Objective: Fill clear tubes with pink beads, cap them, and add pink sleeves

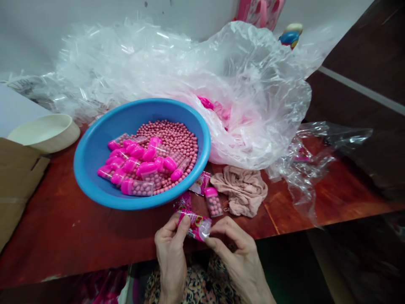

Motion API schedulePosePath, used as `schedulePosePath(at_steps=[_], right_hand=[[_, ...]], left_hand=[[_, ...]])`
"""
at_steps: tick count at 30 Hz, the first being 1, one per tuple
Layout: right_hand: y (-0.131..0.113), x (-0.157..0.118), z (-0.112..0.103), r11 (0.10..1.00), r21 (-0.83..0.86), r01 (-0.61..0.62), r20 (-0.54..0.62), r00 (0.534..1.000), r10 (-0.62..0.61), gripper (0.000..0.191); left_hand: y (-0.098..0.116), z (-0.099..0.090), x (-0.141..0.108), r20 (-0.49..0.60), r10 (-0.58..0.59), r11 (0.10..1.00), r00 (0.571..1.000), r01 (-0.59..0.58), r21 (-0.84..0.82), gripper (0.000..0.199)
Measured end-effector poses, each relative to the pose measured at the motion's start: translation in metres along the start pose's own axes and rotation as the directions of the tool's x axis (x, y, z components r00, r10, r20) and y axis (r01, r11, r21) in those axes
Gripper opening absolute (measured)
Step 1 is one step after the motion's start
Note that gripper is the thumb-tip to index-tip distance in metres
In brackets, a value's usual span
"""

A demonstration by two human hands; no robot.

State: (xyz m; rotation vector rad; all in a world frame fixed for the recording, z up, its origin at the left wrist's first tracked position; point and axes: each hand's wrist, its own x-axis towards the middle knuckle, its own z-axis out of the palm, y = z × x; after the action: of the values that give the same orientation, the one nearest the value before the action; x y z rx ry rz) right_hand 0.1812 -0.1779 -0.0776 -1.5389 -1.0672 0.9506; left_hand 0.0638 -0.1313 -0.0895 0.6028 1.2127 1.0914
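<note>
Near the table's front edge, a small pink printed plastic sleeve (pixel 199 226) is stretched between my hands. My left hand (pixel 173 249) pinches its left end between thumb and fingers. At the clear right end, my right hand (pixel 236 249) has thumb and fingertips closed on the film. Just beyond lies a clear container with a pink cap (pixel 213 202), filled with pink beads. More printed sleeves (pixel 200 183) lie by the basin, one partly behind my left fingers. The blue basin (pixel 95 192) holds loose pink beads (pixel 171 131) and several filled, pink-capped containers (pixel 147 169).
A crumpled beige cloth (pixel 242 190) lies right of the capped container. Behind the basin are a large plastic bag (pixel 253 126) with pink pieces and a heap of clear containers (pixel 126 63). A white bowl (pixel 50 135) and cardboard box (pixel 15 185) stand left; clear film (pixel 303 181) lies right.
</note>
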Motion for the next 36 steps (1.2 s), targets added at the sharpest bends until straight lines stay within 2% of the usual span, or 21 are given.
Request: schedulePosePath(at_steps=[5, 8, 12, 15, 20, 22, 27, 29, 31, 33, 36], right_hand=[[0.001, 0.005, 0.008, 0.995, 0.074, -0.06, -0.009, 0.998, 0.061, 0.009], [-0.001, 0.004, 0.009, 0.983, 0.155, -0.098, 0.016, 0.995, 0.096, 0.018], [-0.001, -0.004, 0.009, 0.989, 0.138, -0.048, 0.011, 0.999, 0.047, 0.023], [0.002, -0.006, 0.005, 0.997, 0.063, 0.031, -0.035, 0.999, -0.029, 0.021], [0.006, 0.002, -0.001, 0.958, -0.022, 0.285, -0.009, 0.958, -0.285, 0.021], [0.006, 0.003, 0.001, 0.958, -0.027, 0.285, -0.063, 0.956, -0.286, 0.012], [0.009, -0.002, 0.005, 0.978, 0.021, 0.206, -0.165, 0.966, -0.2, 0.018], [0.012, 0.003, 0.001, 0.979, -0.061, 0.196, -0.238, 0.949, -0.205, 0.015], [0.016, 0.015, -0.005, 0.957, -0.238, 0.164, -0.289, 0.929, -0.231, 0.013], [0.019, 0.031, -0.008, 0.884, -0.452, 0.115, -0.236, 0.941, -0.243, 0.024], [0.021, 0.048, -0.007, 0.734, -0.676, 0.059, -0.107, 0.978, -0.177, 0.034]], left_hand=[[0.005, 0.005, 0.0, 0.019, -0.103, 0.982, 0.994, 0.105, -0.155, 0.018], [0.005, 0.005, 0.001, 0.042, -0.139, 0.972, 0.989, 0.144, -0.184, 0.017], [0.005, 0.006, -0.001, 0.083, -0.199, 0.952, 0.976, 0.213, -0.221, 0.02], [0.006, 0.007, -0.003, 0.111, -0.148, 0.962, 0.983, 0.169, -0.216, 0.023], [0.004, 0.005, -0.004, 0.09, -0.058, 0.989, 0.994, 0.07, -0.131, 0.017], [0.003, 0.004, -0.005, 0.086, -0.018, 0.994, 0.996, 0.028, -0.11, 0.014], [0.005, -0.002, -0.002, 0.071, -0.012, 0.994, 0.997, 0.02, -0.11, 0.013], [0.007, -0.005, 0.0, 0.042, -0.013, 0.991, 0.999, 0.019, -0.131, 0.013], [0.007, -0.006, 0.002, 0.008, -0.006, 0.989, 1.0, 0.007, -0.15, 0.013], [0.007, -0.004, 0.004, -0.02, -0.026, 0.984, 0.999, 0.022, -0.175, 0.015], [0.006, 0.004, 0.007, -0.069, -0.062, 0.974, 0.996, 0.045, -0.224, 0.018]])
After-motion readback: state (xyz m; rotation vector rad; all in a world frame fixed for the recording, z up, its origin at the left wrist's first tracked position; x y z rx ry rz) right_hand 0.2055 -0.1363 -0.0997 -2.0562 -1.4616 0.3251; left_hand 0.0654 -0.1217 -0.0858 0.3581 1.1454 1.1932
